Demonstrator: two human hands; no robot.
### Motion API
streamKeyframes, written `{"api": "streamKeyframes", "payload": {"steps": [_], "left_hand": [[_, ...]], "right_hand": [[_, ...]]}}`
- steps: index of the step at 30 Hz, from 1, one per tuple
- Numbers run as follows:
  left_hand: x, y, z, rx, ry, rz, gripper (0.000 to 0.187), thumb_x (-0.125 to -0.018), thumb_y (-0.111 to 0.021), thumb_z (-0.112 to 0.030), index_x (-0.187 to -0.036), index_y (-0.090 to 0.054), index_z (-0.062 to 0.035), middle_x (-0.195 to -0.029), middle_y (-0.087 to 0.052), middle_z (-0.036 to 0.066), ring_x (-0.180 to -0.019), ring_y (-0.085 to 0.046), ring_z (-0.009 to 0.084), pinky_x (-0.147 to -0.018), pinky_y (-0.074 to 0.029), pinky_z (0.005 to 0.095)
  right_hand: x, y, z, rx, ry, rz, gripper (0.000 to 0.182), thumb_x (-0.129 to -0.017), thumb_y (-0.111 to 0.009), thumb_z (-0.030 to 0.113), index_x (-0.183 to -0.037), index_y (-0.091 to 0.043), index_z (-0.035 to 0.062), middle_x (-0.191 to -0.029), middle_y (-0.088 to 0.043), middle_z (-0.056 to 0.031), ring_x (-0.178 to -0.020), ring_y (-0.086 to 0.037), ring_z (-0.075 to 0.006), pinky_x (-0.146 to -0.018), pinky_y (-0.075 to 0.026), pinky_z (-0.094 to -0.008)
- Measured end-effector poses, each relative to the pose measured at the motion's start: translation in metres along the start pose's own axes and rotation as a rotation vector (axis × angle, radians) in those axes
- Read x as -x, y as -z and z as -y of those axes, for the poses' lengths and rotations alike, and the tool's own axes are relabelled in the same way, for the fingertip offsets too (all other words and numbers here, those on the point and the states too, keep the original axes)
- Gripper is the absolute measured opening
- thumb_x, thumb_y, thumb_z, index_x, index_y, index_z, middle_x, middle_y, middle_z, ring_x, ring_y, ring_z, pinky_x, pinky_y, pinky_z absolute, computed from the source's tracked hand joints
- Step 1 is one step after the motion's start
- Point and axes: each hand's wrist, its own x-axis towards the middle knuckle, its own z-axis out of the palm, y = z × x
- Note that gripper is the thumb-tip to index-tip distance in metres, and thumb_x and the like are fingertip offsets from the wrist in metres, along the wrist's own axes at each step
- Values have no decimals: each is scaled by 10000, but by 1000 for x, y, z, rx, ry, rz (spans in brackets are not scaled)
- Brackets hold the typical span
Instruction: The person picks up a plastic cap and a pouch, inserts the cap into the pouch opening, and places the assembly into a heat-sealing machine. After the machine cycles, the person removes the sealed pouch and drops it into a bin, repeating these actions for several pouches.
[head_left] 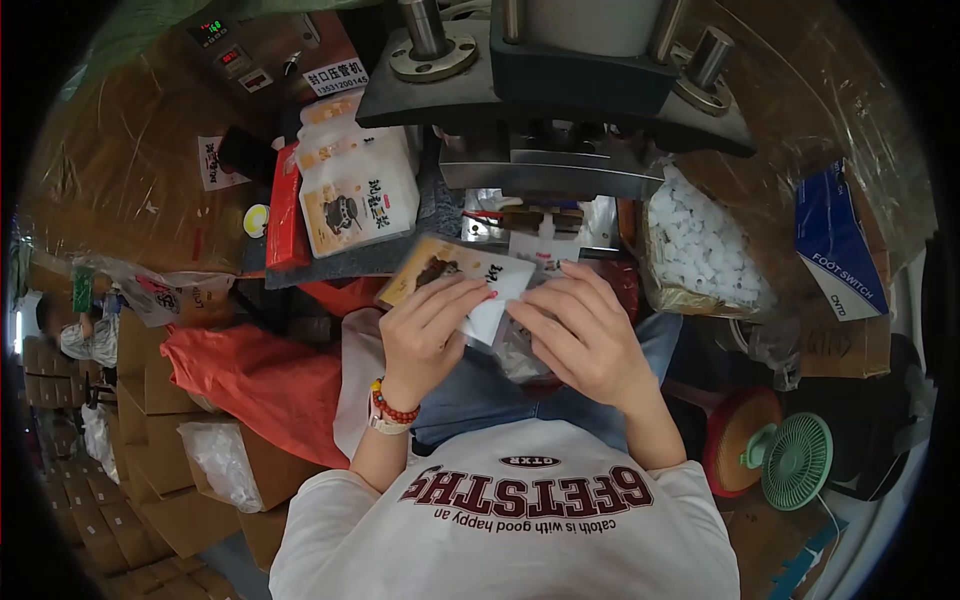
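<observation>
A printed pouch (437, 259), white and yellow-brown with dark characters, is held tilted above the lap by my left hand (425, 328), whose fingers lie closed over its lower part. My right hand (585, 335) is at the right edge of the pouch, its fingers bent together; what they pinch is hidden. Just behind my right fingers is a clear pouch piece with a pale spout (546, 228), near the metal jaw of the press (550, 170). Clear plastic shows below, between the hands.
Stacked printed pouches (360, 200) lie at the left beside a red box (287, 215). A bag of small white caps (700, 245) stands right of the press. Farther right are a blue box (838, 240) and a green fan (797, 461). A person (92, 338) is far left.
</observation>
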Motion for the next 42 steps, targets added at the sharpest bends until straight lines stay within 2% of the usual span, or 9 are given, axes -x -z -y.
{"api": "streamKeyframes", "payload": {"steps": [7, 9, 18, 23, 26, 29, 34, 37, 42], "left_hand": [[3, -33, -6, 616, 123, 189, 158, -802, -686, -73, -952, -718, -37, -934, -715, 66, -813, -696, 193, -697, -541, 273], [5, -63, 2, 921, 691, 502, 170, -879, -662, -122, -985, -711, 2, -923, -714, 64, -753, -677, 120, -674, -527, 245], [-49, -106, 31, 1521, 1057, 317, 231, -866, -682, -138, -965, -641, 67, -928, -689, 129, -779, -684, 161, -681, -564, 276], [-48, -100, 36, 1526, 1046, 316, 250, -861, -692, -157, -982, -645, 57, -933, -691, 114, -775, -675, 145, -669, -546, 274], [-42, -76, 74, 651, 686, 270, 407, -870, -674, -317, -1155, -618, -33, -1055, -682, 90, -983, -645, 216, -811, -503, 375], [-12, -37, 112, -542, 349, -79, 739, -772, -673, -519, -1372, -447, -152, -1422, -445, 71, -1379, -300, 297, -1068, -185, 594], [48, -14, 108, -307, 150, 223, 553, -793, -690, -241, -1315, -524, -163, -1335, -534, 87, -1255, -476, 301, -1025, -367, 445], [42, -7, 81, 78, 431, 16, 346, -710, -557, 42, -1001, -705, -73, -979, -708, 78, -950, -669, 276, -799, -526, 298], [25, -14, 32, 316, 286, -83, 354, -683, -550, 63, -984, -701, -46, -1005, -701, 98, -991, -660, 264, -825, -523, 324]], "right_hand": [[17, 4, -18, -227, -292, -51, 285, -802, -663, 42, -1084, -636, 13, -1000, -634, -127, -921, -610, -307, -950, -446, -431], [20, 5, -25, -146, -396, -152, 290, -808, -664, 52, -1093, -631, 11, -1011, -634, -135, -934, -609, -317, -933, -450, -411], [62, 25, -98, 620, -749, -57, 231, -853, -602, 90, -1059, -632, -11, -949, -632, -162, -901, -589, -337, -795, -473, -406], [69, 19, -115, 423, -829, 134, 242, -803, -606, 62, -1031, -632, -14, -971, -610, -177, -937, -556, -373, -819, -456, -445], [71, 37, -103, 463, -779, 160, 243, -786, -612, 41, -1019, -634, -24, -990, -602, -188, -935, -553, -382, -820, -459, -440], [80, 34, -117, 438, -769, 186, 236, -785, -609, 25, -1012, -633, -33, -990, -607, -189, -918, -560, -392, -811, -465, -444], [64, 39, -113, 449, -686, 122, 179, -851, -585, 49, -1002, -624, -40, -922, -625, -167, -826, -600, -315, -763, -480, -385], [42, 44, -84, -219, -803, -328, 175, -956, -529, 119, -1038, -593, -22, -852, -600, -51, -702, -537, -99, -676, -456, -251], [6, 14, 0, -1050, -743, -307, 222, -869, -626, 13, -1089, -605, -7, -910, -653, -64, -772, -603, -89, -689, -484, -237]]}}
